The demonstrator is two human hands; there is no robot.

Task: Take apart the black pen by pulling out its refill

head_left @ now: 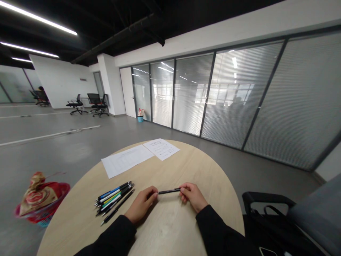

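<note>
A black pen (169,191) is held level between my two hands, just above or on the round wooden table (165,227). My left hand (144,203) pinches its left end between thumb and fingers. At the other end, my right hand (193,195) is closed on the pen with thumb and forefinger. To the left of my left hand lies a pile of several pens (113,199) in black, blue, green, yellow and white. One black pen (118,207) rests along the near side of that pile.
Two printed sheets, a wide one (128,160) and a smaller one (161,149), lie at the table's far side. A pink basket (64,192) holding a paper bag stands on the floor at left. A black chair (266,202) is close on the right.
</note>
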